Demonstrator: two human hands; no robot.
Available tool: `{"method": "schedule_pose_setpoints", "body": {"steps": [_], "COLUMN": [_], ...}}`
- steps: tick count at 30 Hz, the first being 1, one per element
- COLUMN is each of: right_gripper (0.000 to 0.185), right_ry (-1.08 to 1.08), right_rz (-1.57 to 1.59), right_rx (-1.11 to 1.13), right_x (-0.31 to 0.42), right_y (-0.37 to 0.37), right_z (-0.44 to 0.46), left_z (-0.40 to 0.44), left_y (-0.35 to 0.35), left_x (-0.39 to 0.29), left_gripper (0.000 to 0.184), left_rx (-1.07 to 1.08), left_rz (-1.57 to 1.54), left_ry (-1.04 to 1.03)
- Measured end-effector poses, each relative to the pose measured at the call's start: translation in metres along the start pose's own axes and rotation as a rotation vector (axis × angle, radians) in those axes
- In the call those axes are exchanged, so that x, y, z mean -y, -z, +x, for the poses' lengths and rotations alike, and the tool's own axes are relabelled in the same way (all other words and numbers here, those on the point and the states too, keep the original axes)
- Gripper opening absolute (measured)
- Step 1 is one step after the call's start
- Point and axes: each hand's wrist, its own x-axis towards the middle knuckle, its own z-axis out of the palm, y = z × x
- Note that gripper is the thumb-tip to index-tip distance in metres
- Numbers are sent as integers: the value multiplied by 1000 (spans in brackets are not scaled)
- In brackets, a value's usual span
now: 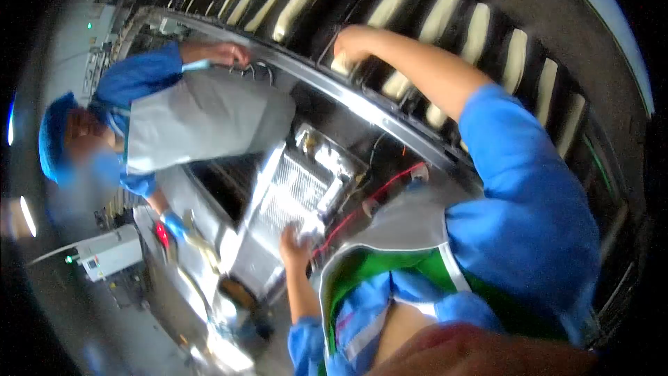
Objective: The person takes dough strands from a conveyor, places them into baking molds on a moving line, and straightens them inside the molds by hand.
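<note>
My right hand (pixel 353 44) reaches over the dark tray bed, its fingers closed on the near end of a pale dough-like strip (pixel 340 65). Other long pale strips (pixel 440 14) lie in dark grooves on both sides of it. My left hand (pixel 296 245) is lower down, beside a shiny ribbed metal surface (pixel 292 191). Its fingers look apart, with nothing visible between them, though the view is blurred.
A metal rail (pixel 376 113) edges the tray bed. At left stands a co-worker (pixel 209 118) in a grey apron, one gloved hand (pixel 174 224) near pale strips and a red object (pixel 162 234). A red cord (pixel 348 220) runs beside the ribbed metal. A grey box (pixel 111 253) is lower left.
</note>
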Motion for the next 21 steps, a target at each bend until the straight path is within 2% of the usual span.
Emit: {"method": "schedule_pose_setpoints", "body": {"steps": [1,2,4,5,6,8,9,10,12,14,15,16,17,19,20,21], "right_gripper": [20,24,30,35,35,34,32,32,30,34,37,38,37,41,45,45], "right_ry": [-220,-477,-465,-447,-441,-196,-262,-245,-168,-442,-430,-537,-528,-718,-804,-876], "right_rz": [-3,-8,-96,-8,-16,327,427,366,268,127,176,73,-23,-159,-328,-298], "right_rx": [75,-165,-235,-163,-159,-380,-371,-482,-690,-586,-575,-617,-589,-619,-499,-526], "right_x": [8,3,11,20,26,40,60,70,74,91,90,70,103,98,95,86], "right_y": [9,-11,-25,-21,-16,-3,7,8,-9,-15,-23,-48,-31,-58,-66,-81], "right_z": [-3,9,6,5,0,-9,-21,-43,-88,-138,-168,-193,-219,-266,-286,-309], "left_z": [-11,-18,-25,-28,-31,-33,-34,-30,-40,-47,-53,-59,-61,-68,-72,-71], "left_y": [4,-2,-16,-14,-13,-8,4,3,5,18,28,37,43,55,63,65], "left_x": [-7,0,20,18,20,28,28,41,83,94,96,101,114,146,166,185], "left_gripper": [45,45,45,46,46,47,47,47,47,47,48,48,50,53,55,56], "left_rx": [4,-4,-135,-157,-161,-148,-169,-185,-215,-301,-321,-340,-392,-473,-506,-516], "left_rz": [77,79,-164,-22,-31,-5,-199,-211,110,168,182,192,189,193,204,258], "left_ry": [39,45,126,6,12,41,67,89,83,100,176,252,315,399,413,417]}}
